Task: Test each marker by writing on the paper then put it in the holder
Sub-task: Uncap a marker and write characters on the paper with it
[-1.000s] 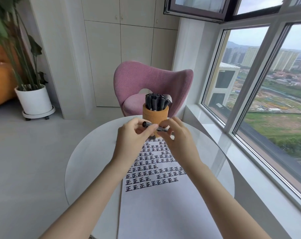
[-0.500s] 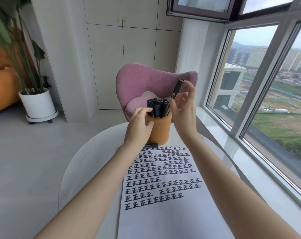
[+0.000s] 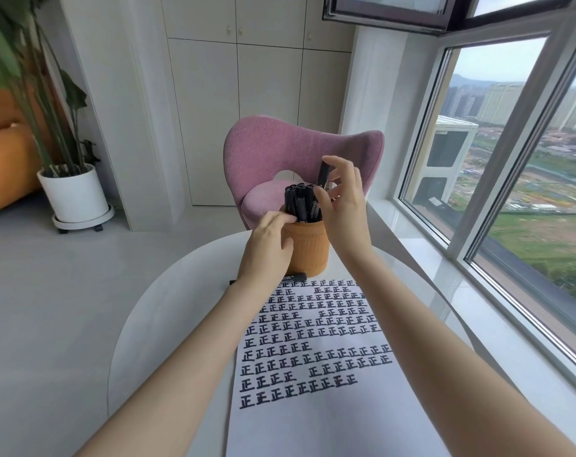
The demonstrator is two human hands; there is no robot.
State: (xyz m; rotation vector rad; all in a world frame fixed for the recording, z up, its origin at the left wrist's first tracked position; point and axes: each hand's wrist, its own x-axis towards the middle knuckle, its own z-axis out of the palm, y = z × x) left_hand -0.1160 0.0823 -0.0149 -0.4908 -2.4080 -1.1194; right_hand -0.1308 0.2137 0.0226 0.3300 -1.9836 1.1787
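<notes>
An orange ribbed holder stands at the far side of the round white table, packed with several black markers. My right hand holds a capped black marker almost upright, its lower end dipping among the others at the holder's right rim. My left hand grips the holder's left side, fingertips touching the markers at the rim. One loose black marker lies on the table just in front of the holder, partly hidden by my left wrist. The white paper is covered in rows of black characters.
A pink upholstered chair stands right behind the table. A potted plant in a white pot sits on the floor at the left. Large windows and a white sill run along the right. White cabinets line the back wall.
My right hand lifted the marker from in front of me up over the holder and now lowers it in. My left hand let go of the marker and took hold of the holder.
</notes>
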